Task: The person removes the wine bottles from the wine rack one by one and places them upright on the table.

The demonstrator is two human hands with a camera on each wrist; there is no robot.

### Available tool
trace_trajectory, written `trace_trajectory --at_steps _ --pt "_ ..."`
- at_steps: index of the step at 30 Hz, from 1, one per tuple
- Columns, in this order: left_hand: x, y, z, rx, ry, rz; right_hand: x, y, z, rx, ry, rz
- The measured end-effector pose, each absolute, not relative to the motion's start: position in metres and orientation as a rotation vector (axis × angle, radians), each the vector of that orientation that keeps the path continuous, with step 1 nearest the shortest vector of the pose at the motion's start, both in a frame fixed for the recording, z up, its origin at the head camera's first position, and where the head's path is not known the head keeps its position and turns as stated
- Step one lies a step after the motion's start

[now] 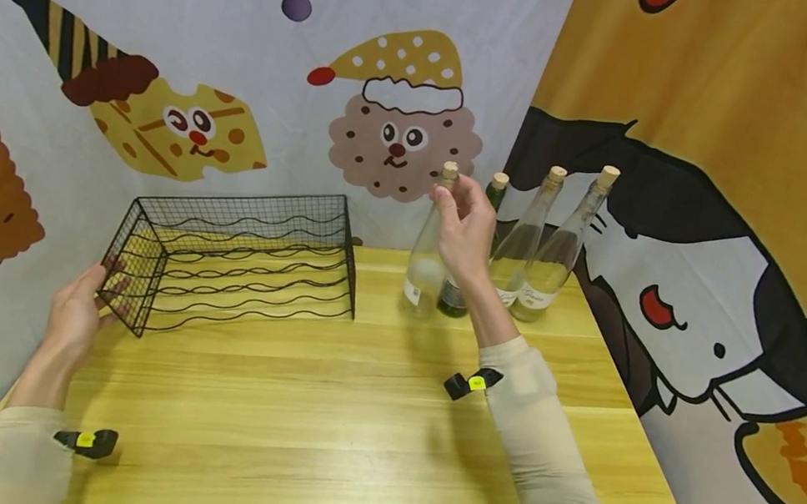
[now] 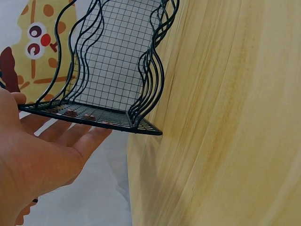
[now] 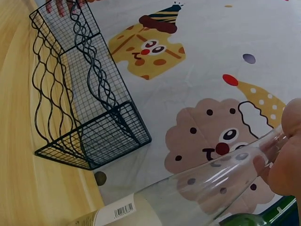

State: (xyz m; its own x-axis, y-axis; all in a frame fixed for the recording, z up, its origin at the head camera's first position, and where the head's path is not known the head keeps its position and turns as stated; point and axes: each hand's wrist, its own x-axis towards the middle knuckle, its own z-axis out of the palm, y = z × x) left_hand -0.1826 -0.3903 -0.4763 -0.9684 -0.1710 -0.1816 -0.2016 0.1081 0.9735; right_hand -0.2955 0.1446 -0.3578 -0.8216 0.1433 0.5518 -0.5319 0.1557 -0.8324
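My left hand (image 1: pixel 75 308) holds the left end panel of a black wire rack (image 1: pixel 255 255). Its fingers (image 2: pixel 75 136) lie along the outside of the mesh, with the thumb at the panel's edge. Wavy wires run the length of the rack. On the right, my right hand (image 1: pixel 470 231) pinches the neck of a clear glass bottle (image 1: pixel 427 259) between thumb and fingers. A cork (image 1: pixel 449 172) plugs that bottle, and a white label wraps its lower part. Just behind the hand stands a corked green bottle (image 1: pixel 496 192), partly hidden by it.
Two more clear corked bottles, a middle one (image 1: pixel 520 254) and a right one (image 1: pixel 556 262), lean rightward in the view. The wooden table (image 1: pixel 292 423) meets a printed cloth (image 1: pixel 236 13) behind. A small dark round thing (image 3: pixel 100 178) sits beyond the rack's right end.
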Motion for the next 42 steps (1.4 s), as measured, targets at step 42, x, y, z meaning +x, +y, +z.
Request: trace_trajectory --at_steps 42 --pt "-0.187 -0.388 -0.477 -0.485 2.411 1.966 -0.291 0.148 -0.368 0.247 -2.035 1.590"
